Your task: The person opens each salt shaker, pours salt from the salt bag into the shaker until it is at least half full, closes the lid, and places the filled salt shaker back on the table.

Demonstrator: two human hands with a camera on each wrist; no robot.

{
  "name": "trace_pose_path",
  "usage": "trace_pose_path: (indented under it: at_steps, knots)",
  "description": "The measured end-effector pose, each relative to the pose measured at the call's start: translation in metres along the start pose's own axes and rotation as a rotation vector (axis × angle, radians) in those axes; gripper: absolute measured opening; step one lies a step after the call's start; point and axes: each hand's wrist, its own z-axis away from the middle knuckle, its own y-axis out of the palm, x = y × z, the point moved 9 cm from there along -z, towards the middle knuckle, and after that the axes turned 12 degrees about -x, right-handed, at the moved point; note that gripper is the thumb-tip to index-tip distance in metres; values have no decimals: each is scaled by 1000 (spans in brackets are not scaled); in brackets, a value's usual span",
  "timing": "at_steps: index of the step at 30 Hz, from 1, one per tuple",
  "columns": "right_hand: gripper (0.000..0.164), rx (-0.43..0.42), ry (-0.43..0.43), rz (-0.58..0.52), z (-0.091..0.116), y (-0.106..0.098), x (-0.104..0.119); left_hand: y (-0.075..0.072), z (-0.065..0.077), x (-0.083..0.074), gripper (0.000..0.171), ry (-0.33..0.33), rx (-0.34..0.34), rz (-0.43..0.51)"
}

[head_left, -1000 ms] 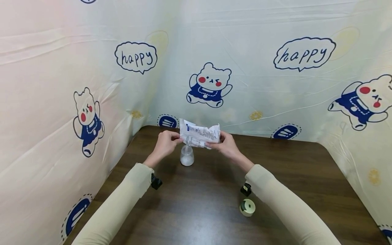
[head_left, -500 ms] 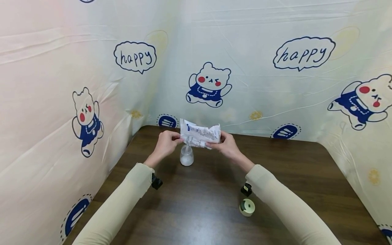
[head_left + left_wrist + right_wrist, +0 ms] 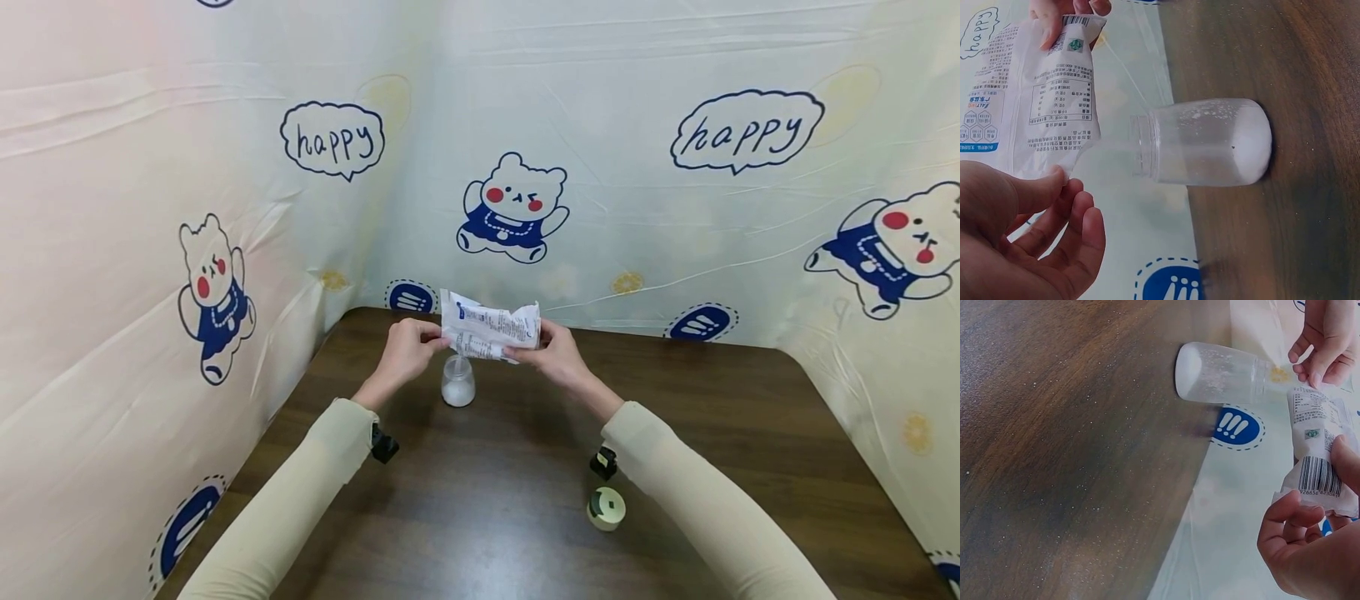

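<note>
A white printed bag of salt (image 3: 491, 329) is held tilted above a small clear jar (image 3: 458, 385). My left hand (image 3: 407, 352) pinches the bag's lower left corner between thumb and forefinger; the other fingers are loosely bent in the left wrist view. At the opposite end, my right hand (image 3: 558, 357) grips the bag near its barcode. From the pinched corner a faint white stream runs into the jar's mouth in the left wrist view. Upright on the table, the jar holds a layer of white salt (image 3: 1252, 150) at its bottom, with grains clinging to its wall.
A pale yellow-green round lid (image 3: 606, 510) lies on the dark wooden table (image 3: 480, 500), near the right forearm. White grains are scattered over the wood in the right wrist view. A printed curtain (image 3: 630, 225) stands around the table's back and sides.
Both hands and the bag keep nearly the same place over the jar. The jar and the lid have not moved.
</note>
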Motion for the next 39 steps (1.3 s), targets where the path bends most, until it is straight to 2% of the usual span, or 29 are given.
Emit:
trace_pose_path:
  at_steps: [16,23,29,39]
  knots:
    - [46,0,-36,21,0,2,3,-1,2,4,15,-8,2,10]
    - [50,0,-64,10,-1,4,4,-2,3,2,14,-11,-3,11]
    - [49,-1,-61,29,0,5,1,1,3,7,14,-20,-6,10]
    - [49,8,-57,-7,-2,6,2,1,1,9,14,-15,-3,20]
